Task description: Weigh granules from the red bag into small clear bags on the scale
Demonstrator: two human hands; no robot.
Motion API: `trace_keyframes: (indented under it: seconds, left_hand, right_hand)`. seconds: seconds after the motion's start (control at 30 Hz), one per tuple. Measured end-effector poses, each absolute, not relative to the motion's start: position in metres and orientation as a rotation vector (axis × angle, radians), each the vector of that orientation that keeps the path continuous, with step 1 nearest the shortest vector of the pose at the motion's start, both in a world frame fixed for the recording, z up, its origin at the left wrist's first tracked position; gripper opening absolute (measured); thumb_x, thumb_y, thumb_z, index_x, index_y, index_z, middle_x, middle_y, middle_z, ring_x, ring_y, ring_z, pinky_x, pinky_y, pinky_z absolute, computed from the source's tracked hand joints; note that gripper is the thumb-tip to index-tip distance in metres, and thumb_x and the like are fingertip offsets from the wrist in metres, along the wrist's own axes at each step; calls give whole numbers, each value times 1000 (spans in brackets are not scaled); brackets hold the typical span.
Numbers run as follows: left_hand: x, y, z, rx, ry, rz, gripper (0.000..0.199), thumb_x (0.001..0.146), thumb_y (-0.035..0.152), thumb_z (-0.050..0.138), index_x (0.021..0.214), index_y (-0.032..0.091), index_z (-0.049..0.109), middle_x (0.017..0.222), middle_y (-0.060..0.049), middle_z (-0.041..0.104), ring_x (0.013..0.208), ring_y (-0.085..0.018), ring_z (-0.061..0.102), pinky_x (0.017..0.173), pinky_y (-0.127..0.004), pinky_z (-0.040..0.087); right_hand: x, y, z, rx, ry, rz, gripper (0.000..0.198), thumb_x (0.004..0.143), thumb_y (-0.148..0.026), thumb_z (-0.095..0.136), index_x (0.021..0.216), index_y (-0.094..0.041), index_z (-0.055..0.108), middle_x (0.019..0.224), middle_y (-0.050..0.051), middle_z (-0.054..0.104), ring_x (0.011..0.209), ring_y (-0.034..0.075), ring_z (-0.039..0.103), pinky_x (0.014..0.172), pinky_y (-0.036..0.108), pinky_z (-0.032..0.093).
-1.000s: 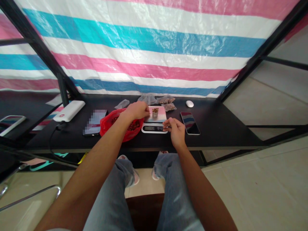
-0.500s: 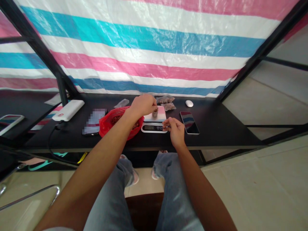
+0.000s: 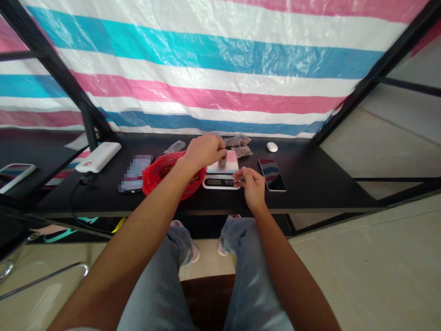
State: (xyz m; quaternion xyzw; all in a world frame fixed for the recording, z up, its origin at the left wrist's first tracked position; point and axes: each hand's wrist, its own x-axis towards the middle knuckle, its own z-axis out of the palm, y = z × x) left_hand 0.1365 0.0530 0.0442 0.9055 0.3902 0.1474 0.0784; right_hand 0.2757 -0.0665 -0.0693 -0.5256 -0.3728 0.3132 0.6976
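Observation:
On the black table stands a kitchen scale with a digital display [image 3: 219, 182] and a pale pink-and-white weighing plate [image 3: 233, 160]. A small clear container [image 3: 223, 162] holding something brown sits on the plate. My left hand [image 3: 206, 151] reaches over the red plastic bag [image 3: 151, 179] to it, fingers pinched together at the container's top; what they hold is too small to make out. My right hand [image 3: 254, 186] rests by the right end of the display, its fingers curled with the tips close together. Small brown pieces [image 3: 167, 171] lie in the open bag, partly covered by my left forearm.
Behind the scale lie several clear sachets [image 3: 242, 151] with brown contents. To the right are a phone [image 3: 273, 175] and a white mouse [image 3: 272, 147]. A clear empty-looking bag [image 3: 175, 147], a blurred-out device [image 3: 136, 174] and a white power bank [image 3: 98, 157] with a cable are on the left.
The view has shifted very slightly. Both hands keep almost the same positions, the left at the small container and the right by the display.

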Motion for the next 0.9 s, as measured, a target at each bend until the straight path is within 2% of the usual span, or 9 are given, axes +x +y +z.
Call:
trace_keyframes:
  seconds: [0.17, 0.27, 0.37, 0.43, 0.5, 0.6, 0.73, 0.9]
  left_hand:
    - [107, 55, 60, 2735, 1237, 343, 32, 95, 43, 58, 99, 21, 80, 103, -10, 80, 94, -28, 73, 82, -34, 50]
    - [78, 66, 61, 2707, 1308, 6, 31, 91, 42, 60, 102, 23, 82, 106, -10, 82, 91, -27, 74, 75, -31, 49]
    - [56, 79, 49, 2598, 1374, -436, 28, 85, 40, 65, 93, 20, 83, 93, -12, 82, 78, -26, 73, 66, -32, 46]
    - [49, 84, 35, 2579, 1358, -566, 27, 81, 43, 71, 89, 20, 82, 90, -12, 81, 73, -24, 71, 64, -31, 44]
    - [46, 85, 22, 2595, 1289, -520, 28, 77, 44, 77, 91, 21, 82, 92, -10, 82, 74, -23, 70, 64, -30, 43]
    - [46, 84, 9, 2637, 1194, -327, 27, 79, 36, 77, 101, 21, 82, 95, -6, 81, 79, -22, 68, 66, -29, 42]
    - [44, 84, 4, 2633, 1145, -272, 17, 86, 26, 73, 98, 20, 83, 87, -4, 80, 76, -19, 66, 69, -27, 43]
    - [38, 93, 0, 2607, 1156, -220, 19, 83, 23, 73, 98, 22, 83, 95, -6, 83, 84, -21, 72, 75, -28, 48]
  right_hand:
    - [276, -67, -70, -1167, -825, 693, 48, 82, -65, 73, 69, -19, 71, 68, 3, 70, 58, 13, 61, 50, 24, 54]
    - [276, -67, -70, -1154, -820, 697, 47, 81, -65, 74, 69, -19, 72, 69, 3, 71, 58, 13, 61, 50, 24, 54]
    - [275, -66, -70, -1150, -825, 690, 47, 82, -64, 73, 69, -20, 72, 69, 3, 71, 58, 13, 61, 50, 24, 54]
    - [275, -66, -70, -1146, -823, 679, 47, 82, -64, 73, 68, -20, 71, 70, 3, 71, 58, 13, 60, 50, 24, 53]
    - [275, -66, -70, -1140, -811, 675, 47, 82, -65, 74, 68, -20, 71, 69, 3, 71, 57, 13, 60, 50, 24, 53]
    - [275, -66, -71, -1139, -797, 683, 48, 81, -66, 74, 67, -19, 71, 68, 3, 70, 57, 12, 60, 50, 24, 52]
    - [275, -66, -71, -1143, -802, 683, 50, 81, -67, 74, 67, -19, 71, 68, 3, 70, 56, 12, 59, 50, 24, 53]
    - [275, -66, -71, -1139, -791, 692, 50, 80, -67, 75, 67, -19, 71, 68, 3, 70, 57, 13, 59, 49, 24, 53]
